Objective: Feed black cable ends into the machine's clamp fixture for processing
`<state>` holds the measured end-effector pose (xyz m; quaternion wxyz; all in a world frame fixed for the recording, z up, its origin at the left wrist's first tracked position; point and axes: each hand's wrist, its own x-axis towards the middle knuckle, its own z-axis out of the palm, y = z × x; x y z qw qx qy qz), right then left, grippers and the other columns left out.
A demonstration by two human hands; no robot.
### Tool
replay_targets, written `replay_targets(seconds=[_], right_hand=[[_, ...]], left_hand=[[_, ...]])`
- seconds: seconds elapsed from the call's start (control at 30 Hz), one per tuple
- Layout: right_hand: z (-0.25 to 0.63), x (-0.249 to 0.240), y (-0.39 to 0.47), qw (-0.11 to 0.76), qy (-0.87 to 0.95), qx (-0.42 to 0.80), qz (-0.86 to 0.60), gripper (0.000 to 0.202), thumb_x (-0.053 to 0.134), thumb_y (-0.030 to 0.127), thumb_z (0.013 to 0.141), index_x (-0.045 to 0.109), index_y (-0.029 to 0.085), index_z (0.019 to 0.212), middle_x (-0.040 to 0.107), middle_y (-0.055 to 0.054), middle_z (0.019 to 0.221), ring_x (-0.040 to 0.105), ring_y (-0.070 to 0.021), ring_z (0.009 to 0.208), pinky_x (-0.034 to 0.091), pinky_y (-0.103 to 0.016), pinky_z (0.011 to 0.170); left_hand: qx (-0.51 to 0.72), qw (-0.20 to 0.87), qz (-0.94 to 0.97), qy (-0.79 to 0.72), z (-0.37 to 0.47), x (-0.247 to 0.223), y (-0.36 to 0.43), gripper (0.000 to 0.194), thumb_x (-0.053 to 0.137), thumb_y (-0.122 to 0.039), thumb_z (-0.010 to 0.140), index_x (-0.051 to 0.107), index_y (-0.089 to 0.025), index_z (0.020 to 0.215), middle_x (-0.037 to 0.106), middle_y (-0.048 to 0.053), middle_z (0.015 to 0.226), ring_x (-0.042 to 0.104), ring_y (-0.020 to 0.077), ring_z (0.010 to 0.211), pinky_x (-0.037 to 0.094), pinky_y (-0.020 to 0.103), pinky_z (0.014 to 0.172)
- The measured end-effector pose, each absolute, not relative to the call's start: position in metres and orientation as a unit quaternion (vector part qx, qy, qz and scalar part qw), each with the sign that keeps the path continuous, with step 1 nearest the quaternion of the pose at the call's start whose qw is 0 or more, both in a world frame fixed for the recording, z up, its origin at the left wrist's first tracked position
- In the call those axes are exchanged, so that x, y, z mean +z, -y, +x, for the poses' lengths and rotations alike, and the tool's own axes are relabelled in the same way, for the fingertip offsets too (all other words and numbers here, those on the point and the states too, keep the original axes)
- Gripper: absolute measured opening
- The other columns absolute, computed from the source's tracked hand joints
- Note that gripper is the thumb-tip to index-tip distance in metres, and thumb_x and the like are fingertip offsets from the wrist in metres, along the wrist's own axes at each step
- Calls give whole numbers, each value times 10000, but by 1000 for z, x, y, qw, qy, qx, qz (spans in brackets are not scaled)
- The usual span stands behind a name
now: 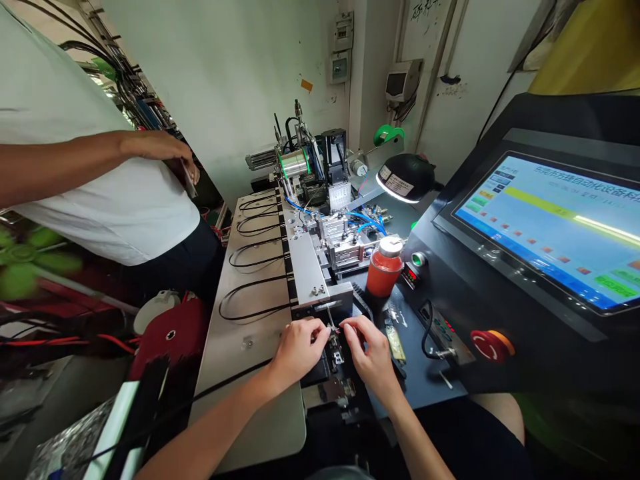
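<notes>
Both hands meet over a small metal fixture (338,357) at the near end of the machine. My left hand (300,347) is on its left side with thumb and fingers pinched together; a black cable (225,381) runs under that hand from the lower left. Just to the right, my right hand (369,347) has its thumb and index finger curled close to the fixture's tip. Small reddish wire ends show between the fingertips, too tiny to make out clearly. What either pinch holds is hidden.
Looped black cables (255,261) lie on the metal plate (260,413). A red bottle (384,270), a lamp (407,179), an emergency stop button (490,345) and a touchscreen (555,227) stand right. A person in a white shirt (115,207) stands left.
</notes>
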<state>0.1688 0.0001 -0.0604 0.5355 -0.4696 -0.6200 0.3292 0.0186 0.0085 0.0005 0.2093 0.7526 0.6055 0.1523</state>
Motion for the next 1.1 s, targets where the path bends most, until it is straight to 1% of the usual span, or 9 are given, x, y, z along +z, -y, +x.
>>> replay_targets(seconds=[0.27, 0.47, 0.53, 0.63, 0.73, 0.83, 0.9, 1.0, 1.1], right_hand=[[168, -58, 8, 564, 625, 311, -441, 231, 451, 217, 940, 677, 171, 925, 526, -18, 700, 463, -144, 566, 368, -265, 522], [168, -63, 6, 554, 616, 326, -456, 238, 453, 251, 939, 670, 168, 885, 555, -23, 715, 485, -145, 584, 364, -262, 528], [168, -66, 2, 543, 604, 336, -476, 249, 450, 285, 941, 620, 173, 797, 536, -7, 679, 468, -137, 569, 346, -257, 520], [167, -68, -6, 513, 608, 361, -487, 311, 435, 341, 942, 472, 198, 668, 426, 42, 578, 395, -115, 517, 293, -249, 493], [163, -70, -12, 491, 632, 388, -456, 338, 396, 350, 950, 357, 216, 643, 341, 63, 558, 334, -108, 506, 263, -250, 492], [158, -72, -13, 500, 635, 395, -437, 322, 362, 338, 964, 331, 223, 664, 346, 58, 581, 329, -113, 520, 275, -254, 508], [155, -74, -11, 513, 624, 399, -435, 319, 352, 348, 969, 345, 224, 676, 361, 51, 595, 348, -118, 531, 289, -250, 511], [153, -76, -9, 522, 608, 408, -437, 322, 351, 363, 975, 366, 221, 686, 366, 47, 604, 367, -121, 540, 301, -242, 509], [154, -77, -8, 519, 607, 420, -432, 319, 347, 359, 983, 363, 220, 697, 367, 46, 618, 367, -121, 553, 307, -240, 521]], left_hand=[[152, 211, 754, -603, 18, 3, -7, 244, 497, -219, 884, 639, -174, 691, 648, 4, 674, 565, 136, 632, 366, 231, 620], [156, 209, 755, -602, 17, 1, -8, 250, 502, -229, 882, 640, -173, 681, 649, 3, 670, 562, 134, 626, 363, 233, 618], [156, 209, 753, -604, 18, 1, -9, 254, 507, -232, 880, 640, -173, 672, 649, 1, 661, 561, 131, 618, 360, 233, 615], [152, 211, 752, -606, 19, 2, -10, 253, 514, -227, 874, 646, -174, 665, 648, -1, 642, 560, 127, 603, 355, 230, 604], [144, 206, 753, -608, 21, 3, -11, 253, 514, -215, 873, 648, -174, 662, 648, 2, 632, 564, 130, 598, 352, 229, 588], [138, 187, 762, -604, 20, 2, -10, 235, 522, -205, 879, 654, -176, 686, 654, 4, 654, 583, 135, 621, 379, 230, 606], [143, 158, 774, -596, 18, 0, -8, 210, 529, -212, 890, 661, -180, 730, 661, 10, 705, 605, 141, 660, 408, 232, 634], [164, 108, 806, -559, 12, -2, -3, 151, 525, -211, 910, 675, -199, 914, 665, 18, 845, 632, 135, 728, 444, 217, 656], [159, 55, 857, -488, 5, -3, 1, 231, 468, -177, 943, 665, -242, 1045, 649, 9, 902, 630, 112, 732, 459, 195, 650]])
